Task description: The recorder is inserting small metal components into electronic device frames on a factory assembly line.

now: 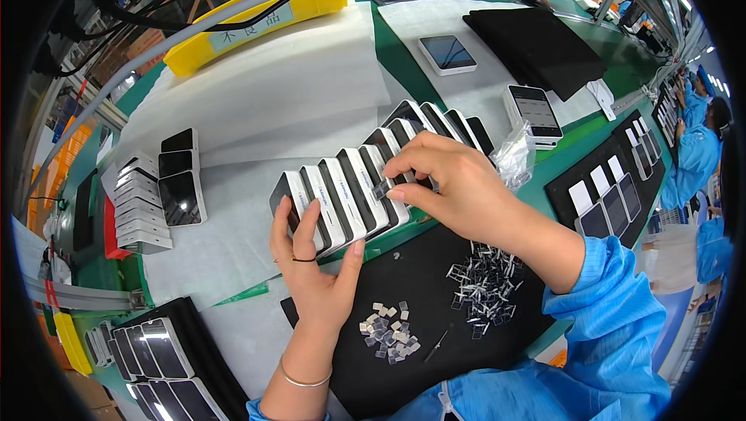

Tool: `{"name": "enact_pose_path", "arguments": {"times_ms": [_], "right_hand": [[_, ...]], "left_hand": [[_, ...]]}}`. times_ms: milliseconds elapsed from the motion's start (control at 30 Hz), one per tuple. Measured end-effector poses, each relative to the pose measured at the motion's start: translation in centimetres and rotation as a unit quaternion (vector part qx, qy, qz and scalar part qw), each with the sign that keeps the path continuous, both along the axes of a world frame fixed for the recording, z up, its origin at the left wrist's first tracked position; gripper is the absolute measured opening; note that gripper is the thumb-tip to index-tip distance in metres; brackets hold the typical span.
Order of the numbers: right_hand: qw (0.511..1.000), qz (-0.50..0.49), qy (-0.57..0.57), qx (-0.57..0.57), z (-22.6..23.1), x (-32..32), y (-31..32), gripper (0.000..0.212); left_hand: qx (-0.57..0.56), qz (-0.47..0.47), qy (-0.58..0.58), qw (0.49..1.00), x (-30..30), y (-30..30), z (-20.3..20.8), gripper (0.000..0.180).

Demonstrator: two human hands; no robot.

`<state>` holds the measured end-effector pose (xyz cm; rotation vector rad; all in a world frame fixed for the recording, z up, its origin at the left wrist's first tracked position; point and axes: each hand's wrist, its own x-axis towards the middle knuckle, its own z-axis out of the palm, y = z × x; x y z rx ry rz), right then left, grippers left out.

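A row of white handheld devices with dark screens (353, 176) stands on edge, leaning together on the bench. My left hand (317, 285) is around the near left end of the row, fingers on the end devices and thumb against their front sides. Above the middle of the row, my right hand (458, 188) pinches a small dark, flat piece (381, 189) between thumb and forefinger, at the side of one device. Nearer to me on a black mat (435, 281) lie a pile of small dark-edged clear pieces (486, 289) and a smaller heap of pale and clear square pieces (390, 332).
A thin dark tool (438, 342) lies by the heaps. More devices stand stacked at left (180, 196) and lie at lower left (159, 347). A yellow bin (260, 21) stands at the back. At right are a crumpled clear bag (513, 158) and co-workers in blue (697, 161).
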<state>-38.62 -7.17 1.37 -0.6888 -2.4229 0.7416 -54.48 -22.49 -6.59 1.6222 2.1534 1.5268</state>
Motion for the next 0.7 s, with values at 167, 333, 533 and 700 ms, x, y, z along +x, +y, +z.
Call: {"name": "enact_pose_path", "arguments": {"times_ms": [167, 333, 533, 700], "right_hand": [[1.0, 0.004, -0.009, 0.005, 0.1, 0.0, -0.1, 0.018], [1.0, 0.003, -0.022, 0.005, 0.2, 0.0, -0.3, 0.017], [1.0, 0.009, -0.023, 0.016, 0.5, -0.2, -0.5, 0.017], [0.993, 0.05, -0.039, 0.099, 1.5, -0.6, -0.3, 0.014]], "left_hand": [[-0.005, 0.001, 0.018, 1.0, 0.0, -0.1, 0.0, 0.063], [-0.004, 0.0, 0.014, 1.0, -0.1, -0.2, 0.0, 0.062], [0.0, 0.0, 0.017, 1.0, 0.0, -0.2, -0.1, 0.061], [-0.001, -0.002, 0.016, 1.0, -0.1, -0.1, -0.1, 0.061]]}}
